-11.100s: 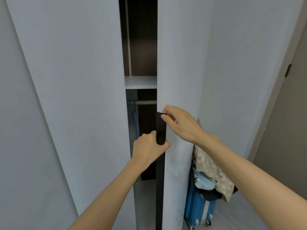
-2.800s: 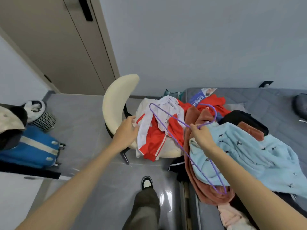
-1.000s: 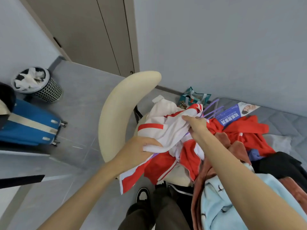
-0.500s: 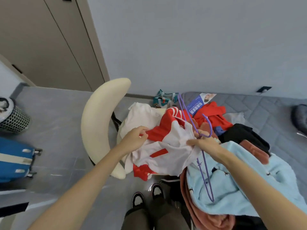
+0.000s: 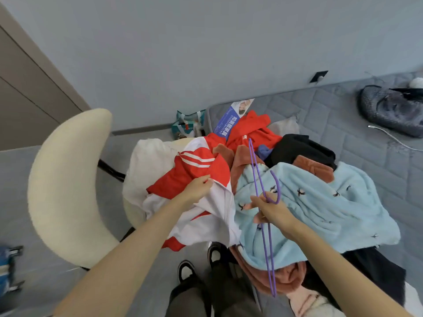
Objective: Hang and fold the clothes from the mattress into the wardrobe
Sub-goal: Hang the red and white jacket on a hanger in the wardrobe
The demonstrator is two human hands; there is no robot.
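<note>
The grey quilted mattress point(image 5: 357, 110) fills the right side below me, and clothes are heaped on its near corner. To my left stands a cream, curved, fuzzy-backed chair point(image 5: 68, 179). The biggest piece in the heap is a pale blue fleece garment point(image 5: 320, 209) dotted with small dark marks. It is spread over a rust-brown plush garment point(image 5: 286, 277), with a black garment point(image 5: 299, 149) behind it. A red and white zip jacket point(image 5: 194, 168) is draped across the chair seat, touching the edge of the pile. A thin purple wire hanger point(image 5: 256, 177) runs lengthwise over the blue fleece, hook side to the right. My left hand point(image 5: 198, 191) has its fingers pinched on the jacket's white zip edge. My right hand point(image 5: 273, 211) has its fingers closed round the hanger just below its hook.
</note>
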